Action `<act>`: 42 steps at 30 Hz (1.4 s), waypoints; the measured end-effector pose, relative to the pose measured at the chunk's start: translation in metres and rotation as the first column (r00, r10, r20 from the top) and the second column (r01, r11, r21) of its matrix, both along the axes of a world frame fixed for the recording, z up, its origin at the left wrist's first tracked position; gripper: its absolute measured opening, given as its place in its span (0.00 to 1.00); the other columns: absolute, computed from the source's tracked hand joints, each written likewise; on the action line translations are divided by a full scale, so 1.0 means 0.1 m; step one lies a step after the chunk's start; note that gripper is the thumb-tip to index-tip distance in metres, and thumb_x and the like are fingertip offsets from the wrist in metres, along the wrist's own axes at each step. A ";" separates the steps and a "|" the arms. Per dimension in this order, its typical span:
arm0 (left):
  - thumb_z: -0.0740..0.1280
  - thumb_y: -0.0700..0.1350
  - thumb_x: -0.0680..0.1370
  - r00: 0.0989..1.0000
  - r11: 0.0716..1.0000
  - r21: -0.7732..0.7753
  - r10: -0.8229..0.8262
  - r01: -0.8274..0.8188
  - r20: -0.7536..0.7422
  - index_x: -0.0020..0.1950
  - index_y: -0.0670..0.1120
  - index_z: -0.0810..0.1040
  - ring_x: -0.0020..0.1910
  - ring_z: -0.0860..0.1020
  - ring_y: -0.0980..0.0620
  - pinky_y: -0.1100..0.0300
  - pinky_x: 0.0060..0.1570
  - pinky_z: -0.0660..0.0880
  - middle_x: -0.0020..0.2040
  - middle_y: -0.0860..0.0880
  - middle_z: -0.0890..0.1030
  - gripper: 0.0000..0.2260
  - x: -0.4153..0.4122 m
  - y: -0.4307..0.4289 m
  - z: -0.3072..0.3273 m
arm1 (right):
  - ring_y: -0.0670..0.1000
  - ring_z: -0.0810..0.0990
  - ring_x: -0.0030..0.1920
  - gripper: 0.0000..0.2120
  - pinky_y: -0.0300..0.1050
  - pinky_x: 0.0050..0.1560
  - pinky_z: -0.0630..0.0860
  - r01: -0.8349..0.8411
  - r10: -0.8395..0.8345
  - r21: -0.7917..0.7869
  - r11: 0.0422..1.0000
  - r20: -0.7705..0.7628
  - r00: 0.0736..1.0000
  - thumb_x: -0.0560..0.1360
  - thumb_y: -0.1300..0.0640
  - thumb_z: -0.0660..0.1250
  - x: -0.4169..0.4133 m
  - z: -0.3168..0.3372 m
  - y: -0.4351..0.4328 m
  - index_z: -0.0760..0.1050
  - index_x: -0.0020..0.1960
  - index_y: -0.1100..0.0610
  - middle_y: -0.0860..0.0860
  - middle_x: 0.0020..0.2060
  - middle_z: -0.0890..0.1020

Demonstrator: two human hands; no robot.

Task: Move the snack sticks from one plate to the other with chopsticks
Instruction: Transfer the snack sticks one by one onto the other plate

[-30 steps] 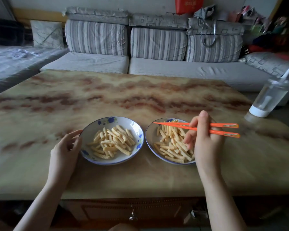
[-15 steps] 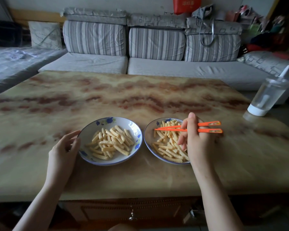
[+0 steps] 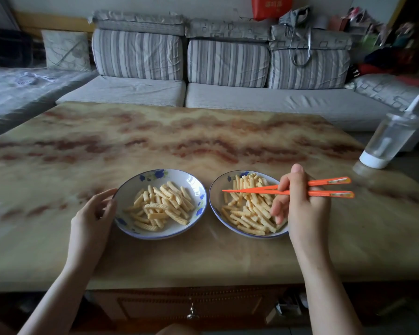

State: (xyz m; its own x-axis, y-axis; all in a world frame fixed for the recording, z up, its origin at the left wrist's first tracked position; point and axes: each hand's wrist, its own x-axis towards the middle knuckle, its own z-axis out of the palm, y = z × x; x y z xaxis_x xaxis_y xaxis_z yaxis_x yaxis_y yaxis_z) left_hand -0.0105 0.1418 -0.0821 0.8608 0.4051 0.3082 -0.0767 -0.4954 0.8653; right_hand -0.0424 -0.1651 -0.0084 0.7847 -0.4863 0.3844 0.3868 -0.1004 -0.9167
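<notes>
Right now the right hand (image 3: 300, 204) is gripping the orange chopsticks (image 3: 252, 189) with curled fingers. It is holding them almost level over the right plate (image 3: 215, 204), long axis running left to right, tips meeting and pinching nothing. The snack sticks (image 3: 249, 213) in that plate are lying just beneath the tips and to their right, so the next move is probably calling for a short downward dip. The left hand (image 3: 92, 213) is touching the left plate (image 3: 191, 182) at its left rim with relaxed fingers.

Two plates (image 3: 131, 187) (image 3: 215, 198); two chopsticks (image 3: 324, 182) (image 3: 330, 194); two hands (image 3: 92, 213) (image 3: 302, 209); one bottle (image 3: 390, 141); three striped cushions (image 3: 137, 54) (image 3: 228, 62) (image 3: 309, 68).
</notes>
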 end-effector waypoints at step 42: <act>0.64 0.44 0.79 1.000 1.000 -0.025 -0.015 0.014 -0.027 0.62 0.51 0.79 0.47 0.79 0.52 0.57 0.46 0.72 0.47 0.48 0.82 0.12 -0.02 0.00 0.00 | 0.52 0.65 0.17 0.20 0.37 0.18 0.59 0.025 -0.023 -0.120 0.992 0.017 1.000 0.82 0.53 0.56 0.04 0.00 -0.07 0.70 0.34 0.59 0.54 0.16 0.69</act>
State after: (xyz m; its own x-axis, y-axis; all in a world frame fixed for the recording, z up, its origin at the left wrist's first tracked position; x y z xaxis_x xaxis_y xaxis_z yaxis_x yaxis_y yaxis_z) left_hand -0.0128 0.1422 -0.0820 0.8746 0.3998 0.2742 -0.0598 -0.4724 0.8794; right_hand -0.0388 -0.1725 -0.0080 0.7666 -0.4544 0.4536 0.3975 -0.2190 -0.8911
